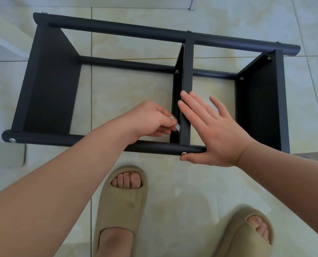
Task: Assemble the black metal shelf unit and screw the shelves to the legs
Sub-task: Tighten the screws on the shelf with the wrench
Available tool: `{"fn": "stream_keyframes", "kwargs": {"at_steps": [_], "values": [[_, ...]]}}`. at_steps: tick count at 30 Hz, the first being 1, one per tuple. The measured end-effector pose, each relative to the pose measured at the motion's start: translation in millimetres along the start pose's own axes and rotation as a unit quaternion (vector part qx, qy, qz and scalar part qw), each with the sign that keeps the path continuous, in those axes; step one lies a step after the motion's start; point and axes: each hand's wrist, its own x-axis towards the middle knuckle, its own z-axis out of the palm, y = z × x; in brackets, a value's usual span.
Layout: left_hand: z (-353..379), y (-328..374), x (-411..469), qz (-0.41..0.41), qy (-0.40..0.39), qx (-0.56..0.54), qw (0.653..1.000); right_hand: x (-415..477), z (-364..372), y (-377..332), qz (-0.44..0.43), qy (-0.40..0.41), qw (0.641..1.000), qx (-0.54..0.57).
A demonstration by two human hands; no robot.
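Note:
The black metal shelf unit [48, 86] lies on its side on the tiled floor, its three shelves standing upright between round tube legs. My left hand [150, 121] pinches a small silvery tool [176, 127] against the near end of the middle shelf [187, 71]. My right hand [215, 130] lies flat with straight fingers across that shelf's edge, its thumb along the near leg [154, 146] beside a screw head [183, 153]. More screw heads show on the far leg [117, 27] and at the shelf corners.
My two feet in beige slides [123, 206] stand on the cream floor tiles just in front of the near leg. A white edge of furniture [4, 43] sits at the left, and a white base [173, 2] runs along the top.

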Motion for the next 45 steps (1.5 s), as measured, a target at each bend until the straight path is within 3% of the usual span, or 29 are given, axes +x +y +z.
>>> {"fn": "stream_keyframes", "kwargs": {"at_steps": [11,25,45], "values": [[0.4,2.9,0.8,-0.048,-0.034,-0.061,0.996,-0.3,0.2,0.0,-0.001,0.006,1.000,0.004],[-7.3,-0.6,-4.2,0.028,-0.059,0.084,0.994,-0.1,-0.1,-0.1,0.001,-0.003,1.000,0.001],[-13.8,-2.2,-9.9,0.052,-0.103,0.212,0.971,-0.1,1.2,0.2,-0.001,0.009,1.000,0.005]]}}
